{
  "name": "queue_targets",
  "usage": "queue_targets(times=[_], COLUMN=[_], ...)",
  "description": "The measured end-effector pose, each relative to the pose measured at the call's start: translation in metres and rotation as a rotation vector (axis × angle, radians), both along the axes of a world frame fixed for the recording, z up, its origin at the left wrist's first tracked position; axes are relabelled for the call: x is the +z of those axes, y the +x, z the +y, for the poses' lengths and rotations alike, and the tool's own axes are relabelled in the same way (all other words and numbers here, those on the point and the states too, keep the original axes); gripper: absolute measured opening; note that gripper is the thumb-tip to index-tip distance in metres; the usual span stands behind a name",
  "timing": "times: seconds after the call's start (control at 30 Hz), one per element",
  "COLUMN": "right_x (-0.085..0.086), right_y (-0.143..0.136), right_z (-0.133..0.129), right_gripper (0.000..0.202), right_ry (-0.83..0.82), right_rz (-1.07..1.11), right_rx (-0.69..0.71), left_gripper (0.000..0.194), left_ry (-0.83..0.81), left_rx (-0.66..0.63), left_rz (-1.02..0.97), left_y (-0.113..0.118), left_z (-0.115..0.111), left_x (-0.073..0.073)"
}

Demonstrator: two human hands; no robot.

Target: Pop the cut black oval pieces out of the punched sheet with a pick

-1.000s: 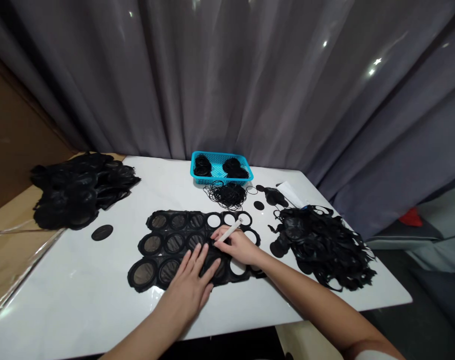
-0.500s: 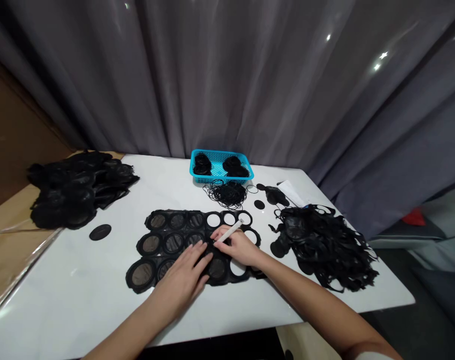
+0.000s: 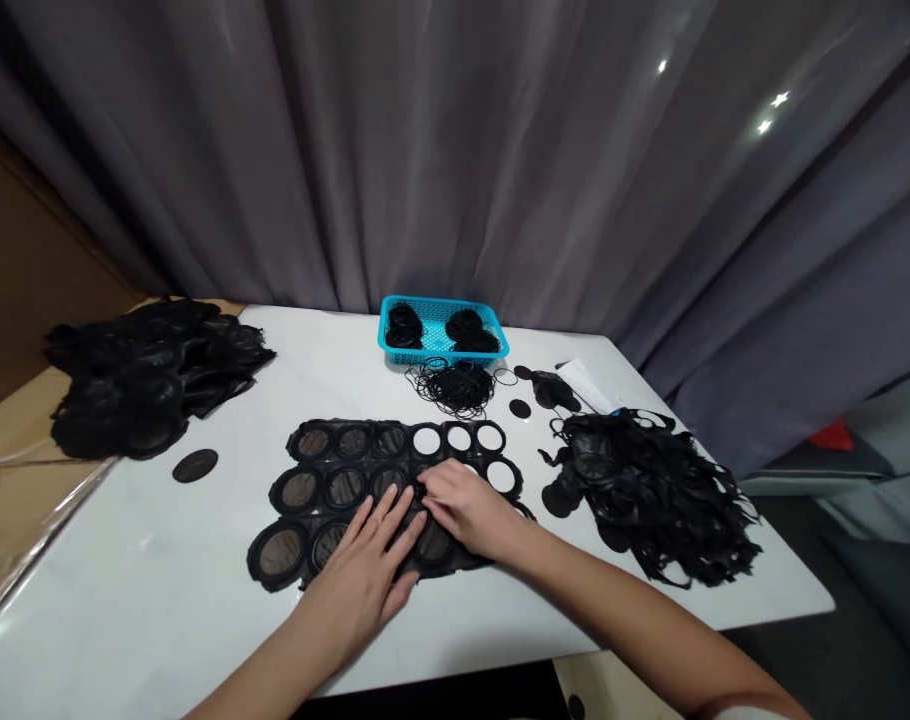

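A black rubbery sheet (image 3: 322,463) with rows of round rings lies flat on the white table. Dark discs fill the rings on its left part, while several rings at the upper right are open and show white through them. My left hand (image 3: 369,560) rests on the sheet with fingers spread, pressing it down. Over the middle of the sheet, my right hand (image 3: 466,505) is closed in a pinch, its fingertips at a ring's edge. The thin white stick it grips is now almost wholly hidden by the hand.
A blue basket (image 3: 444,357) holding black bundles stands at the back. Thin black rings (image 3: 459,388) lie piled before it. Black scraps (image 3: 650,500) heap up on the right, near a white paper (image 3: 586,385). Stacked black sheets (image 3: 151,375) and a loose disc (image 3: 195,465) are on the left.
My right hand has turned over the sheet, so the white stick that stuck up from it is now mostly out of sight. My left fingers have spread wider.
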State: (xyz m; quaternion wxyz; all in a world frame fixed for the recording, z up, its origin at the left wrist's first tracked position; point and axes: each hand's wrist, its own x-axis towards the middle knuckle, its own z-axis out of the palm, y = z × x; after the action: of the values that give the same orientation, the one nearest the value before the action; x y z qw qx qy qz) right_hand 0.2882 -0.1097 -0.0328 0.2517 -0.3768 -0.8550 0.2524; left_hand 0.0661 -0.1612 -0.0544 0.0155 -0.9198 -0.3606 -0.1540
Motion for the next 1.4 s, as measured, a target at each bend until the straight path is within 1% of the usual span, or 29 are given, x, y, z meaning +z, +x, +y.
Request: queue_targets(times=[0.03,0.07,0.13,0.2,0.23,0.27,0.3,0.33,0.37,0.43,0.53,0.63,0.77,0.93,1.1,1.2,1.3,1.4], right_x=[-0.003,-0.005,-0.004,0.003,0.008,0.014,0.02,0.025,0.03,0.034,0.032,0.025,0.02,0.021,0.021,0.022,0.022,0.015], right_y=[0.0,0.002,0.013,0.031,0.04,0.049,0.055,0.058,0.058,0.049,0.026,0.012,0.01,0.01,0.008,0.009,0.008,0.003], right_z=[0.0,0.003,0.014,0.028,0.034,0.037,0.037,0.034,0.028,0.008,-0.025,-0.044,-0.05,-0.05,-0.051,-0.05,-0.052,-0.062], right_gripper=[0.008,0.01,0.015,0.019,0.02,0.019,0.019,0.019,0.018,0.018,0.017,0.013,0.008,0.019,0.018,0.02,0.017,0.008], right_ry=[0.047,0.074,0.076,0.051,0.048,0.05,0.05,0.037,0.003,-0.102,-0.229,-0.276,-0.341,-0.384,-0.382,-0.363,-0.323,-0.2], right_rz=[-0.039,-0.055,-0.013,0.074,0.106,0.129,0.142,0.146,0.148,0.152,0.158,0.144,0.16,0.182,0.177,0.159,0.124,0.039], right_rx=[-0.008,-0.047,-0.223,-0.448,-0.536,-0.599,-0.629,-0.628,-0.597,-0.474,-0.258,-0.129,-0.108,-0.11,-0.111,-0.097,-0.09,-0.058], left_gripper=[0.056,0.056,0.055,0.055,0.055,0.056,0.057,0.058,0.059,0.06,0.059,0.06,0.059,0.057,0.055,0.056,0.061,0.062], left_ry=[-0.01,-0.018,-0.023,-0.025,-0.026,-0.024,-0.022,-0.02,-0.02,-0.022,-0.028,-0.04,-0.073,-0.099,-0.1,-0.09,-0.088,-0.093], left_rx=[0.001,0.002,-0.001,-0.007,-0.009,-0.01,-0.015,-0.024,-0.036,-0.064,-0.07,-0.06,-0.058,-0.067,-0.063,-0.066,-0.072,-0.071], left_rz=[0.004,0.011,0.019,0.019,0.019,0.024,0.033,0.043,0.052,0.064,0.079,0.077,0.034,0.031,0.003,-0.004,0.009,0.008], left_y=[0.0,0.0,-0.001,-0.002,-0.002,-0.003,-0.004,-0.004,-0.004,-0.004,-0.003,-0.003,-0.004,-0.004,-0.004,-0.005,-0.005,-0.005], left_z=[0.0,0.0,0.0,0.0,0.0,-0.001,-0.002,-0.005,-0.008,-0.016,-0.029,-0.037,-0.038,-0.037,-0.037,-0.037,-0.037,-0.038], left_x=[0.0,0.0,0.002,0.005,0.006,0.008,0.009,0.01,0.011,0.011,0.011,0.009,0.008,0.01,0.009,0.008,0.009,0.01])
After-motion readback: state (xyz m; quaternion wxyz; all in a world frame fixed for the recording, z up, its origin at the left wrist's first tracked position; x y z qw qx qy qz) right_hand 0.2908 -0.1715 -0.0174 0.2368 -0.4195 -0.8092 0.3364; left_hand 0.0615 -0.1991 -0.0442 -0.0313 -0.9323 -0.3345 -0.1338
